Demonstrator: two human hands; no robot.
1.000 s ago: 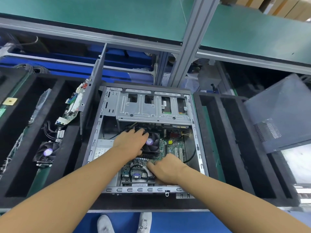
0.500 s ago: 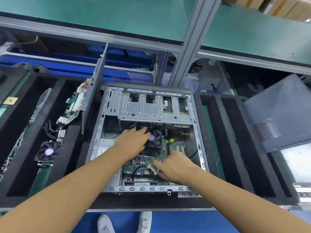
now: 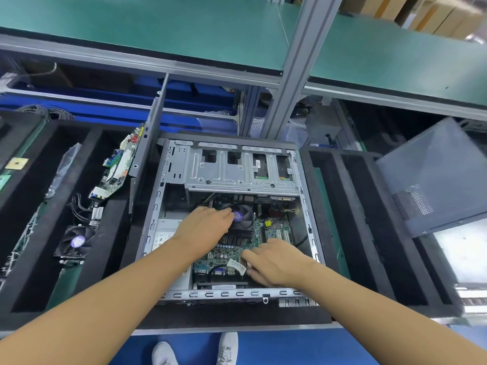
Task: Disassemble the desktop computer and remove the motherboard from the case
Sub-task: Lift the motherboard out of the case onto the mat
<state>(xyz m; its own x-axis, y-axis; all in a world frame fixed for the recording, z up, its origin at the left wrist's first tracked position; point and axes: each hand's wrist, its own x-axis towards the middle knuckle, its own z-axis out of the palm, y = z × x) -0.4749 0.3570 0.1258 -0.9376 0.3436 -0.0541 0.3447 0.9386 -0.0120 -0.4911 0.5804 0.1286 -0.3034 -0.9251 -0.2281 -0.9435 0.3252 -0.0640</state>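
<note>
1. Green motherboard [image 3: 218,256] lies flat inside the open computer case [image 3: 229,295], just below the metal drive cage [image 3: 237,175].
2. Left hand [image 3: 205,230] rests with straight, relaxed fingers on the CPU cooler fan [image 3: 243,217], covering the heatsink's left side.
3. Right hand [image 3: 276,262] lies over the board's near right corner, fingers at a white tab [image 3: 237,266]; I cannot tell whether it pinches the tab.
4. Black foam tray [image 3: 29,259] on the left holds another circuit board [image 3: 118,167] and a loose fan [image 3: 75,242]; a grey side panel [image 3: 434,175] sits tilted on the right.

Drive cage [image 3: 224,175] overhangs motherboard [image 3: 221,255], case [image 3: 307,214] walls flank both sides
</note>
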